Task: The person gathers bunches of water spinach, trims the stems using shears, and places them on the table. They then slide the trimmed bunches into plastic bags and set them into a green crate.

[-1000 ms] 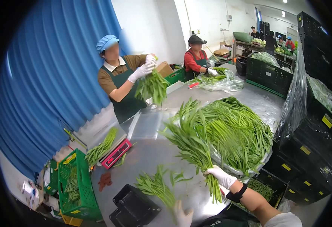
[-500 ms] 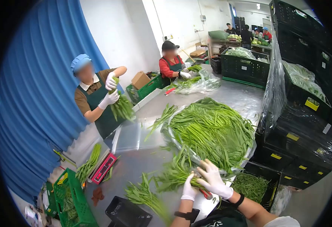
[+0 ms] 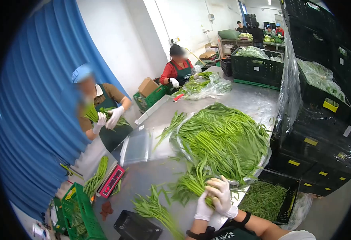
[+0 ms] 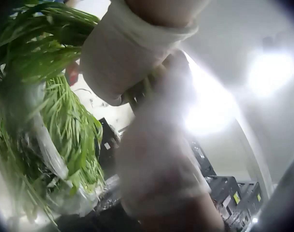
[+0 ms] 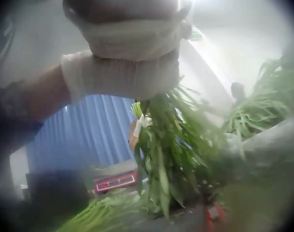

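Observation:
Both white-gloved hands are together at the near edge of the metal table, around the stem end of a bunch of water spinach (image 3: 192,183). My left hand (image 3: 204,208) grips the stems from the left, with my right hand (image 3: 222,195) wrapped over them on the right, the two gloves touching. The leafy end points away from me and hangs down in the right wrist view, where the gloves hide the stem ends. Just beyond is a big heap of water spinach (image 3: 227,142) in a clear plastic bag. A smaller loose bunch (image 3: 157,210) lies to the left.
Black tray (image 3: 137,226) and red scale (image 3: 112,181) stand at left, a green crate (image 3: 83,212) beyond the table edge. Wrapped black crates (image 3: 315,140) are stacked at right; a crate of greens (image 3: 265,200) sits low by my right arm. Two workers handle greens across the table.
My right hand brought the bunch down from over the heap to the near edge, and my left hand joined it on the stems. The worker at left has turned their bunch sideways.

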Demonstrator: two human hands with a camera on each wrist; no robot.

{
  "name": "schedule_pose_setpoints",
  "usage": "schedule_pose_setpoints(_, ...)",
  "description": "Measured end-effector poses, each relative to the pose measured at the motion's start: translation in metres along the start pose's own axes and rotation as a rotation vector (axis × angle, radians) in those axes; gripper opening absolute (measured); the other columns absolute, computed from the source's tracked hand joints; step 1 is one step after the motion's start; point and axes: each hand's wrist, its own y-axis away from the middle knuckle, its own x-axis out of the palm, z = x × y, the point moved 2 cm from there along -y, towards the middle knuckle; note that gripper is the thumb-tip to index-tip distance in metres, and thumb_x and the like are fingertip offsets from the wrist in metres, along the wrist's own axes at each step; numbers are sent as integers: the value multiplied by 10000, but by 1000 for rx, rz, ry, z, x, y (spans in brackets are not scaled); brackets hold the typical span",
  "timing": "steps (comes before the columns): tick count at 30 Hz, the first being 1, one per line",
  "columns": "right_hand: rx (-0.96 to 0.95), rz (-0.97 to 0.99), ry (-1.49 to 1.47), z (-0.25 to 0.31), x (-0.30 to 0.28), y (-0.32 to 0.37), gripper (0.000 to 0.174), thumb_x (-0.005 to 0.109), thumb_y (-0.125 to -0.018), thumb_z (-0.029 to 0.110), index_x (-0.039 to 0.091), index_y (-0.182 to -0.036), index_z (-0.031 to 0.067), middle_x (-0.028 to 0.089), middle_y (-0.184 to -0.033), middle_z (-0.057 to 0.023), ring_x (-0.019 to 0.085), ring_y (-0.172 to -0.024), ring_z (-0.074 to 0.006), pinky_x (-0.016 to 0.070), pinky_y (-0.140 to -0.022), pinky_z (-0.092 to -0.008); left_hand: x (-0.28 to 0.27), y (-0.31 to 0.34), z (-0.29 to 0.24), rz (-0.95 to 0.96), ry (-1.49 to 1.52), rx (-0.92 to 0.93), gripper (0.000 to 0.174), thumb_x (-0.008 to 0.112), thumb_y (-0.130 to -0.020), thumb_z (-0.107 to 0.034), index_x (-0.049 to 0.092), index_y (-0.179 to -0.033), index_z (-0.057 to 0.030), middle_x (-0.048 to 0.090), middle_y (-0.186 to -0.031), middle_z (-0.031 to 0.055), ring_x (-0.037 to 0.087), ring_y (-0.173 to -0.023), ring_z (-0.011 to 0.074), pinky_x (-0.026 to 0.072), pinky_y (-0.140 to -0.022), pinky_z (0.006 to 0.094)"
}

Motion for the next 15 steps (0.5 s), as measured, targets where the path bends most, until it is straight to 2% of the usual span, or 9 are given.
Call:
schedule_pose_setpoints(2, -50, -114, -43, 1, -16, 8, 406, 490, -833, 358, 599, -1134, 109, 546, -1166, -110, 489, -1114, -321, 264, -1020, -535, -23, -14, -18, 464, 192, -8, 101, 502, -939, -189, 545, -969, -103, 581, -844, 6, 560, -801, 121, 455, -787, 271)
schedule_pose_setpoints(3, -103, -117, -7, 2, -21, 17, 477, 451, -856, 469, 601, -1133, 112, 546, -1156, -110, 499, -1083, -311, 257, -1026, -532, -7, -1, -26, 238, 177, 60, 68, 528, -925, -177, 519, -882, -125, 544, -763, -10, 532, -723, 104, 449, -734, 250)
schedule_pose_setpoints(4, -149, -88, 56, -2, -21, 35, 502, 452, -854, 521, 603, -1144, 140, 544, -1155, -89, 489, -1083, -290, 253, -1026, -528, -5, 2, -29, 238, 180, 77, 68, 528, -925, -177, 519, -882, -125, 544, -763, -10, 532, -723, 104, 449, -734, 250)
schedule_pose_setpoints(7, -247, 76, 153, 8, -9, 40, 467, 515, -828, 486, 592, -1174, 182, 532, -1195, -64, 455, -1144, -264, 237, -1042, -524, 6, 16, -17, 39, -220, 82, 128, 502, -944, -185, 555, -875, -91, 570, -797, 20, 572, -836, 171, 458, -848, 334)
schedule_pose_setpoints(8, -225, 149, 202, 6, 4, 33, 459, 552, -807, 456, 588, -1181, 193, 528, -1208, -57, 443, -1162, -258, 228, -1049, -521, -18, 14, 8, -89, -318, 177, 172, 538, -923, -194, 569, -1017, -53, 606, -873, 42, 597, -858, 192, 470, -840, 325)
schedule_pose_setpoints(10, -183, 174, 150, 6, 9, 23, 454, 593, -763, 324, 583, -1184, 155, 520, -1228, -91, 453, -1160, -290, 268, -1039, -499, -32, 15, 7, -75, -292, 120, 187, 543, -907, -171, 549, -1048, -49, 595, -858, 39, 587, -829, 193, 472, -811, 324)
schedule_pose_setpoints(12, 56, -12, -322, 1, 20, 12, 482, 596, -717, 237, 576, -1180, 103, 525, -1220, -129, 468, -1143, -327, 328, -1007, -460, -33, 15, -9, -61, -227, 32, 253, 554, -875, -126, 510, -1109, -41, 573, -829, 34, 566, -773, 194, 477, -752, 322)
schedule_pose_setpoints(13, 144, -64, -345, -3, 8, 14, 462, 586, -710, 137, 567, -1164, 53, 535, -1191, -157, 487, -1118, -344, 379, -968, -419, -33, 21, -19, 162, -282, 113, 188, 550, -861, -101, 508, -1038, -53, 501, -747, 13, 503, -658, 160, 446, -659, 301)
schedule_pose_setpoints(15, 326, -35, -313, -16, -1, 13, 386, 615, -753, 96, 579, -1133, 44, 580, -1092, -133, 546, -1029, -308, 427, -901, -373, -23, 38, -27, 186, -294, 99, 172, 565, -839, -91, 508, -998, -54, 474, -716, 13, 469, -602, 147, 418, -598, 290)
